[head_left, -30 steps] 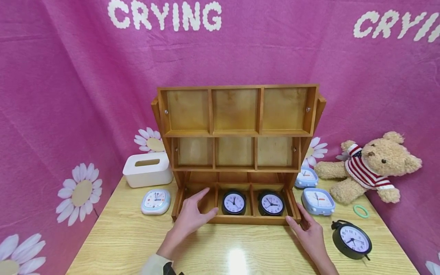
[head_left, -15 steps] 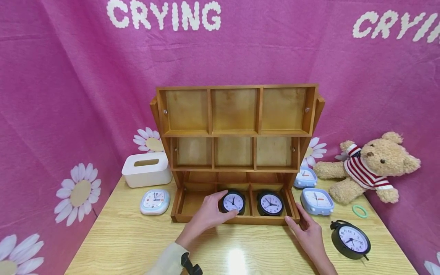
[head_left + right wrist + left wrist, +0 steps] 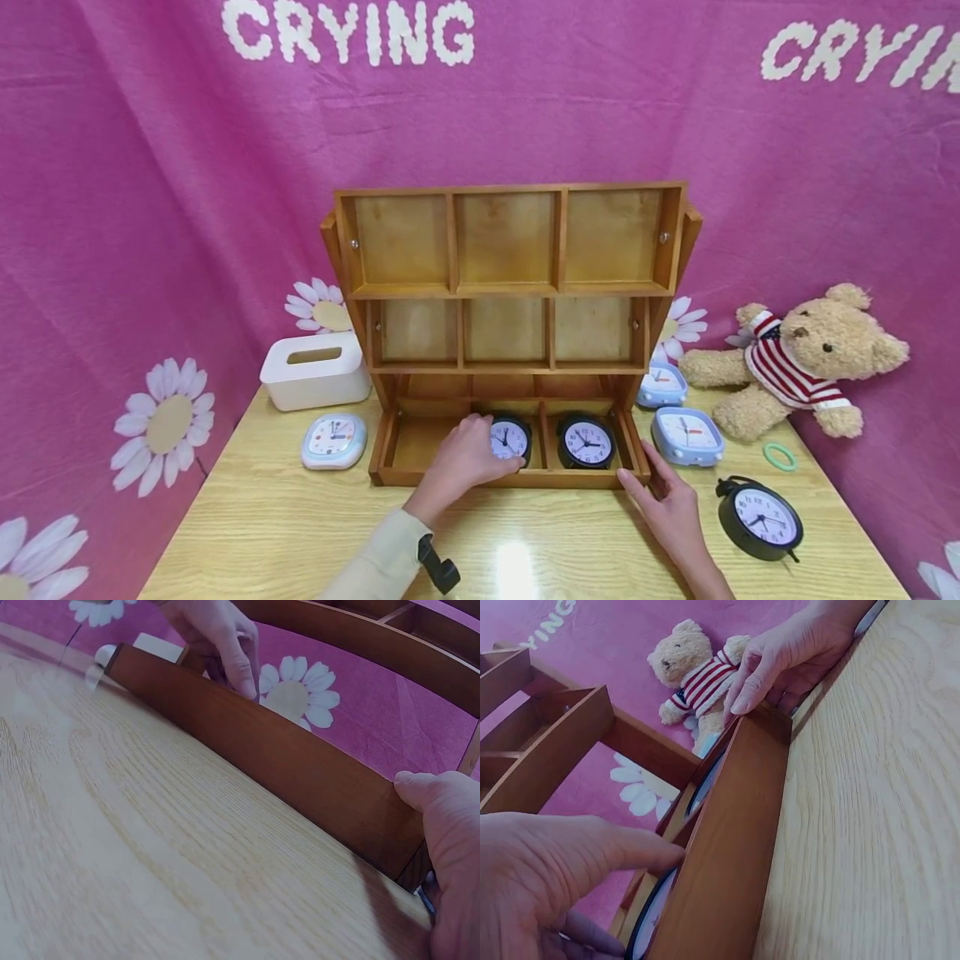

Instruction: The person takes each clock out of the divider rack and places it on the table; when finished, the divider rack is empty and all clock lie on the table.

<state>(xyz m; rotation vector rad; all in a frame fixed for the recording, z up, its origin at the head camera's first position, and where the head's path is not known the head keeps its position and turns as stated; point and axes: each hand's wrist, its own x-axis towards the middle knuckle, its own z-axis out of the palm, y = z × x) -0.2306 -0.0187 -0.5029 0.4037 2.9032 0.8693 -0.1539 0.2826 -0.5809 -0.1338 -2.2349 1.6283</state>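
A three-tier wooden display shelf (image 3: 502, 292) stands on the table, divided into compartments. In its bottom tier's middle compartment lies a round black alarm clock (image 3: 507, 440), face up. My left hand (image 3: 467, 454) grips this clock, thumb at its lower edge and fingers at its upper left; the hand covers its left side. A second black alarm clock (image 3: 587, 442) lies in the right compartment. My right hand (image 3: 670, 500) holds the bottom tier's right front corner, its thumb on the front board (image 3: 727, 825) and its fingers along the outer side.
Two blue clocks (image 3: 687, 435) sit right of the shelf, with a teddy bear (image 3: 802, 358), a green ring (image 3: 780, 457) and another black alarm clock (image 3: 761, 518) nearby. On the left are a white tissue box (image 3: 315, 371) and a white-and-blue clock (image 3: 334, 441).
My left hand has moved right from over the left compartment to the middle black alarm clock and taken hold of it. The right hand has stayed at the shelf's corner.
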